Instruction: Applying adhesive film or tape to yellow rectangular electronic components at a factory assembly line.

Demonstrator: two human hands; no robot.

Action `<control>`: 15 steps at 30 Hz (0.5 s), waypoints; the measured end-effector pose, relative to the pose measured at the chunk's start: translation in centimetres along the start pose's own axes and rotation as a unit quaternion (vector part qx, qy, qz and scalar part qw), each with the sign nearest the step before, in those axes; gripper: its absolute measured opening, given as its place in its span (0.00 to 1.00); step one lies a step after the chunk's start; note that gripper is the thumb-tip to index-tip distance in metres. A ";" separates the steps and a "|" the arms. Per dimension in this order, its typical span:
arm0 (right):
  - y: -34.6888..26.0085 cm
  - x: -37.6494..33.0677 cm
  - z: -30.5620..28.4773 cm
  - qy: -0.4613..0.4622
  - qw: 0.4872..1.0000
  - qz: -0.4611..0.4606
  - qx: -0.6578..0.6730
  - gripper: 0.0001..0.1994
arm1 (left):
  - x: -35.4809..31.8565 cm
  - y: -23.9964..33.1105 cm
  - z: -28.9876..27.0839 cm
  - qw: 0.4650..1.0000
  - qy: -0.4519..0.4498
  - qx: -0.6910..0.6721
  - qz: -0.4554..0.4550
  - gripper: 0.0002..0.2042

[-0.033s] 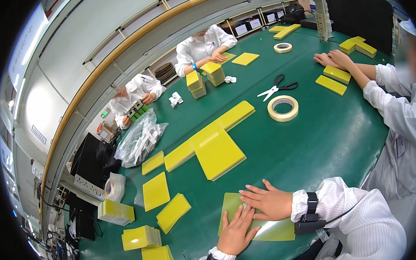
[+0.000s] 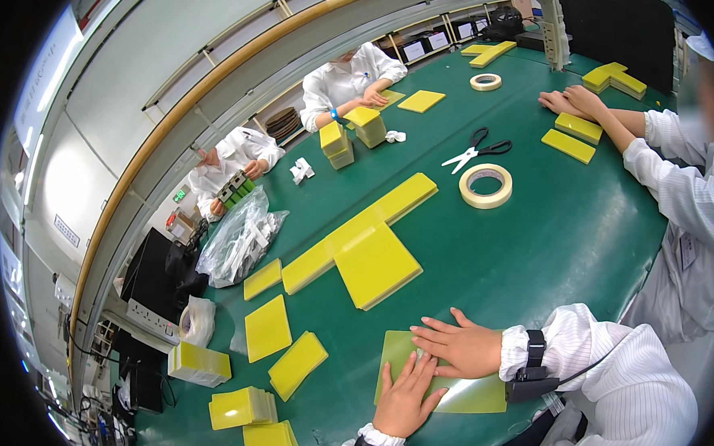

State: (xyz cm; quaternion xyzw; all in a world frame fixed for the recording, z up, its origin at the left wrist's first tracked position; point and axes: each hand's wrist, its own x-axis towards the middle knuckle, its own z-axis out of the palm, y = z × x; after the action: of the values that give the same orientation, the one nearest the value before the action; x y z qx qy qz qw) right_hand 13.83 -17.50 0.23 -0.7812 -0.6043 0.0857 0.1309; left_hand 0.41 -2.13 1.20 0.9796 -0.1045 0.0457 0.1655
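My left hand point(image 2: 406, 395) lies with its fingers stretched out on a thin, see-through yellow-green sheet point(image 2: 477, 396) at the table's near edge. From the right, my right hand point(image 2: 459, 347) rests flat on the same sheet, fingers spread. The fingertips of both hands meet over its upper part, and a small pale spot shows between them. Whatever lies under the fingers is hidden. Left of my hands are a fanned stack of yellow sheets point(image 2: 298, 365) and a squarish yellow sheet stack point(image 2: 268, 329).
Larger yellow stacks point(image 2: 377, 264) lie mid-table, near a tape roll point(image 2: 486, 186) and black-handled scissors point(image 2: 475, 151). A clear bag of white scraps point(image 2: 241, 237) sits at the left edge. Co-workers sit around the green table point(image 2: 550, 241), one at the right with hands point(image 2: 577, 103) resting on it.
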 end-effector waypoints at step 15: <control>-0.1 -0.1 0.1 0.003 1.000 0.001 -0.002 0.29 | -0.2 0.2 0.0 1.000 0.008 -0.006 -0.001 0.26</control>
State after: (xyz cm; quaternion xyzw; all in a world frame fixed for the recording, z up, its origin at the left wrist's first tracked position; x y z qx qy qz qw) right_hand 13.64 -17.54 0.17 -0.7822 -0.6035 0.0824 0.1308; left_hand 0.19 -2.29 1.24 0.9784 -0.1021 0.0523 0.1721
